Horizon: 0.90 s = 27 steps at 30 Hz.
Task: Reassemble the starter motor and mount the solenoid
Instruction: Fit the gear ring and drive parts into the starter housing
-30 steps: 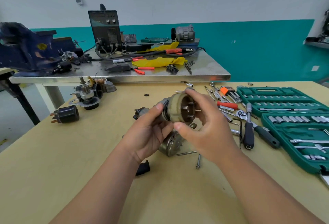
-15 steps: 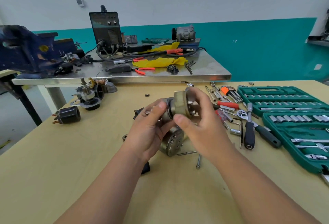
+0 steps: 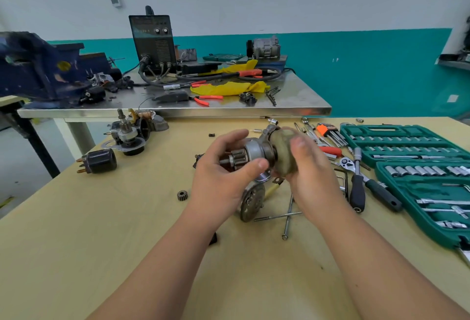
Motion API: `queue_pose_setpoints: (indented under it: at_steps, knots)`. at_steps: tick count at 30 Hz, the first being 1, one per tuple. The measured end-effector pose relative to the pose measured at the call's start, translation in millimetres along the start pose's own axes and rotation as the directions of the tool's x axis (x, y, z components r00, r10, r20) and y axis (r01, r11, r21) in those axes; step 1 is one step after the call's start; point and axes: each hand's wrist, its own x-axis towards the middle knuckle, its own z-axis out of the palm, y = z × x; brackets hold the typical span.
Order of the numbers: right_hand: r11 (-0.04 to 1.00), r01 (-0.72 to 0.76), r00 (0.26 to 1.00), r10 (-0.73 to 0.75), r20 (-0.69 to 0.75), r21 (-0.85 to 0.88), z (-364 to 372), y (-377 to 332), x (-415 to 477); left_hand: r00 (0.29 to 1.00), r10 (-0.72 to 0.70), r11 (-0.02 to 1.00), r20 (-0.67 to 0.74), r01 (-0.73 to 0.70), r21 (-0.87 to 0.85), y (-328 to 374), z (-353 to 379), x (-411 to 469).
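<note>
I hold the starter drive assembly (image 3: 256,153) above the table with both hands, its pinion gear end pointing left. My left hand (image 3: 221,174) grips the pinion end, thumb under the silver housing. My right hand (image 3: 305,167) grips the tan gear housing (image 3: 283,153) on the right end; this part is blurred. Below them the round motor body (image 3: 250,202) lies on the yellow table (image 3: 101,230). The black solenoid (image 3: 98,161) lies at the left, terminals pointing left. A small loose gear (image 3: 182,195) and two long through bolts (image 3: 287,215) lie near the motor body.
A green socket set case (image 3: 412,167) lies open at the right, with a ratchet (image 3: 356,179), a black-handled driver and hex keys beside it. A second dismantled starter unit (image 3: 128,133) stands at the back left. Behind is a steel bench (image 3: 292,105) with a vise and a welder.
I have turned the assembly from facing me, its open end showing, to lying sideways with the pinion to the left. My left hand shifted onto the pinion end. A small gear is now uncovered.
</note>
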Motion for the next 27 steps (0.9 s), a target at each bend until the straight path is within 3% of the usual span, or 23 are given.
queue_pose_setpoints:
  at_steps: [3,5,7,9,11,13,16,19,22,25,27]
  knots:
    - [0.998,-0.049,0.999,0.05,-0.006,0.046,-1.1,5.9,1.6,1.0,0.023,0.999,0.021,-0.024,0.045,-1.3,1.3,-2.1]
    - [0.994,-0.112,0.992,0.11,0.061,0.021,-1.4,10.0,0.7,0.991,-0.006,0.994,0.13,-0.008,0.105,-3.7,2.8,-4.4]
    - [0.991,-0.133,0.991,0.134,0.005,-0.032,-5.9,8.6,2.2,0.98,-0.048,0.994,0.195,0.028,0.107,-8.2,-2.5,-1.3]
    - [0.985,-0.172,0.974,0.164,-0.158,-0.035,-15.8,4.4,6.0,0.997,-0.028,0.989,0.072,0.018,0.144,-15.3,-16.7,9.6]
    - [0.974,-0.215,0.93,0.18,-0.321,-0.075,-30.5,2.1,9.4,0.994,0.008,0.946,-0.105,0.026,0.323,-27.4,-37.4,21.2]
    - [0.945,-0.261,0.907,0.171,-0.385,-0.196,-46.1,1.4,10.1,0.992,-0.053,0.855,-0.115,0.105,0.509,-44.4,-55.6,28.0]
    - [0.85,-0.334,0.928,0.22,-0.301,-0.407,-59.2,11.1,12.0,0.966,-0.249,0.692,0.073,0.125,0.711,-70.9,-64.8,31.0]
    - [0.719,-0.318,0.947,0.216,-0.237,-0.617,-56.8,24.8,14.3,0.93,-0.336,0.699,0.146,0.142,0.701,-71.3,-64.6,30.9]
    - [0.658,-0.329,0.944,0.212,-0.253,-0.678,-46.9,29.9,17.2,0.904,-0.383,0.635,0.19,0.108,0.765,-62.6,-67.0,28.7]
    - [0.453,-0.232,0.973,0.102,-0.209,-0.861,-37.6,33.9,17.7,0.892,-0.382,0.632,0.242,0.061,0.772,-53.7,-59.0,20.1]
    - [0.481,-0.17,0.983,0.021,-0.183,-0.86,-32.3,30.1,17.3,0.885,-0.374,0.664,0.278,0.046,0.746,-48.6,-50.2,14.7]
